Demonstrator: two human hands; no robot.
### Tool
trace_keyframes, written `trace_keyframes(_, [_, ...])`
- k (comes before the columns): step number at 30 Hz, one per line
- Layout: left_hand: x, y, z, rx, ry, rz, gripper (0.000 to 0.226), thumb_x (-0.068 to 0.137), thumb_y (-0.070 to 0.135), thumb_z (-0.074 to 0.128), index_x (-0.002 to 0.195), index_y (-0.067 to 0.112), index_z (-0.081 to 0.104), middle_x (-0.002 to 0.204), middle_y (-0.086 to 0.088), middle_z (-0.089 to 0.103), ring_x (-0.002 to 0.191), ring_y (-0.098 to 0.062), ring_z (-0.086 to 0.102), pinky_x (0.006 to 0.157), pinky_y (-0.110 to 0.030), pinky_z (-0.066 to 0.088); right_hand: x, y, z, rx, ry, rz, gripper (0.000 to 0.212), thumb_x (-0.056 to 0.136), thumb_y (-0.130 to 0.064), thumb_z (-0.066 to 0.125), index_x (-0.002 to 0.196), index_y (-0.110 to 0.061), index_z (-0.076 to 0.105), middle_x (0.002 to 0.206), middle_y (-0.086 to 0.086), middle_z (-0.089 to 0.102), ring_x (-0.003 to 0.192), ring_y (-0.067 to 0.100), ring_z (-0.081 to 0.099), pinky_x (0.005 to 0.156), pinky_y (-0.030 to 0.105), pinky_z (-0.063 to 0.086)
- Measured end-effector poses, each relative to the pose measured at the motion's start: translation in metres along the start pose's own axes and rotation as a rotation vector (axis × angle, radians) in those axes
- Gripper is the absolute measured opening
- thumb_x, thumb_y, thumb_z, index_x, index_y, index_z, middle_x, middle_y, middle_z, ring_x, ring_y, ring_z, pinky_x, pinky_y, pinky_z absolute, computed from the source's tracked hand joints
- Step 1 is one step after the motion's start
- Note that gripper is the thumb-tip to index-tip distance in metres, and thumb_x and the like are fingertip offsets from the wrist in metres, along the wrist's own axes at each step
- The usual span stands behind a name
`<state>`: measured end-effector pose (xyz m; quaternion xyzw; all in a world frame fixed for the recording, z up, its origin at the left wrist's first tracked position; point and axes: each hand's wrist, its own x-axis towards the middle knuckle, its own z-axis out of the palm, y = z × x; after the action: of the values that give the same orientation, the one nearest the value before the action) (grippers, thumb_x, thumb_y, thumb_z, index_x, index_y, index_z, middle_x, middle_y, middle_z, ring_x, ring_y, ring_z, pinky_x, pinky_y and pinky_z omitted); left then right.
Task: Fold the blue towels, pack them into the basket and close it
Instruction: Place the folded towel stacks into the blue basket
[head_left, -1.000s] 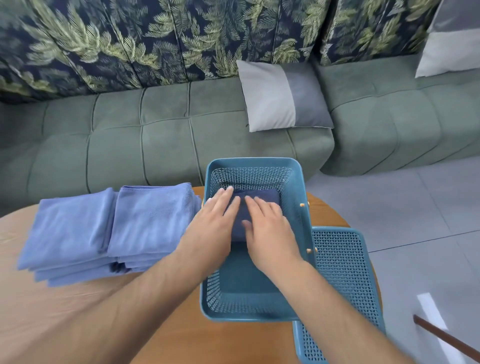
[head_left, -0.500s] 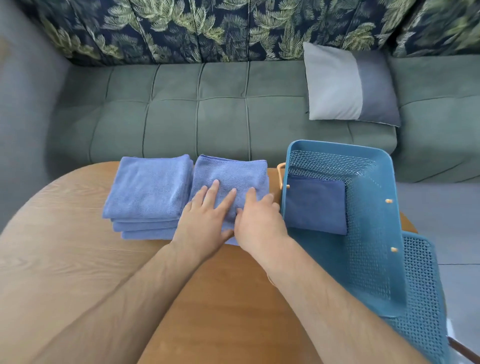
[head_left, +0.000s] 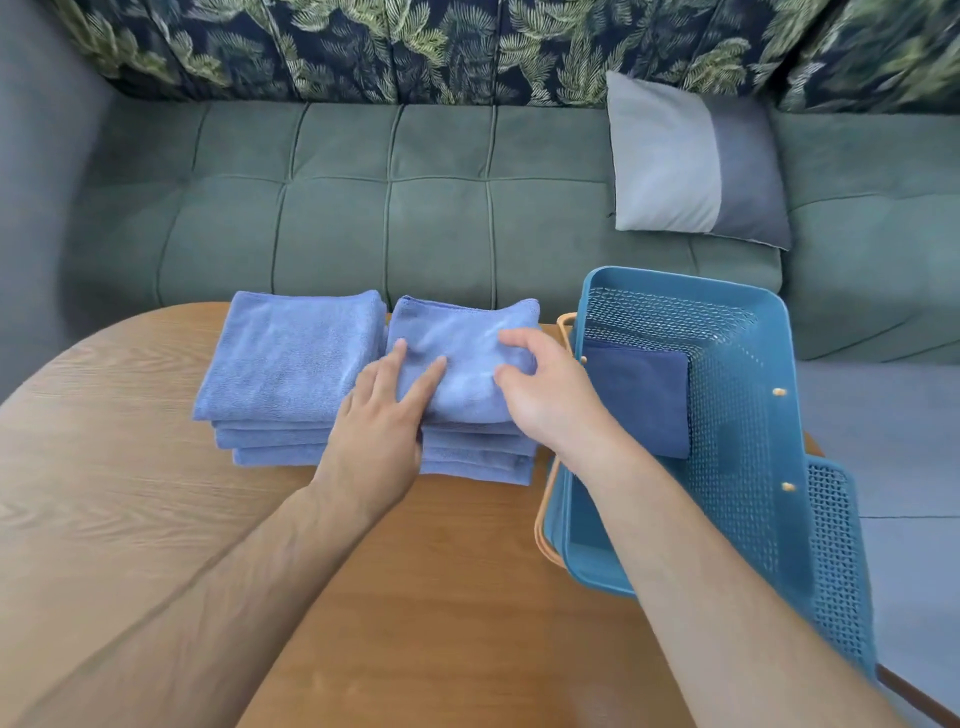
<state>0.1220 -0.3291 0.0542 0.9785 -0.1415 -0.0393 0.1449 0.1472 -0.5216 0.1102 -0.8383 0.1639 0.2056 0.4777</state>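
Two stacks of folded light-blue towels lie on the wooden table, a left stack (head_left: 291, 364) and a right stack (head_left: 467, 452). My right hand (head_left: 545, 395) grips the right edge of the right stack's top towel (head_left: 462, 353) and bunches it upward. My left hand (head_left: 379, 421) rests on that towel's near-left part with fingers spread. To the right stands a teal mesh basket (head_left: 737, 415) with one darker blue folded towel (head_left: 644, 395) lying inside at its far end. The basket's teal mesh lid (head_left: 836, 561) lies beside it on the right.
The round wooden table (head_left: 130, 519) ends just beyond the towels. Behind it runs a green sofa (head_left: 389, 208) with a grey two-tone cushion (head_left: 691, 161). Grey floor tiles (head_left: 904, 441) show to the right of the basket.
Both hands left the basket, where the dark towel stays, and moved left onto the right stack. My right hand now pinches and lifts the top towel's edge. The view shifted left.
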Motion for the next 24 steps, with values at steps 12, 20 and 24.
trace_keyframes(12, [-0.018, 0.092, -0.075, -0.950, -0.113, -0.112, 0.057, 0.085, -0.012, 0.053, 0.120, 0.031, 0.067, 0.144, 0.029, 0.043, 0.138, 0.002, 0.040, 0.101, -0.014, 0.039, -0.089, 0.051, -0.081, 0.110, 0.067, -0.256, 0.055, 0.098, -0.014, 0.061, 0.142, -0.044, 0.047, 0.137, -0.027, 0.045, 0.132, -0.012, 0.036, 0.095, -0.002, 0.027])
trace_keyframes(20, [-0.003, 0.168, -0.023, -0.633, -0.192, 0.051, 0.021, 0.097, 0.010, 0.062, 0.114, 0.020, 0.070, 0.130, 0.008, 0.049, 0.118, 0.004, 0.051, 0.097, -0.006, 0.034, -0.103, 0.116, -0.135, -0.244, 0.105, -0.082, 0.062, 0.095, -0.016, 0.062, 0.148, -0.041, 0.041, 0.143, -0.021, 0.039, 0.127, 0.002, 0.045, 0.102, 0.015, 0.036])
trace_keyframes(24, [-0.008, 0.191, 0.028, -0.339, -0.403, 0.079, 0.049, 0.089, -0.003, 0.053, 0.136, 0.013, 0.054, 0.144, -0.003, 0.032, 0.126, -0.019, 0.047, 0.102, -0.021, 0.037, -0.088, 0.141, -0.117, -0.564, -0.087, 0.076, 0.070, 0.092, -0.009, 0.057, 0.154, -0.028, 0.028, 0.142, 0.001, 0.033, 0.125, 0.028, 0.045, 0.100, 0.036, 0.043])
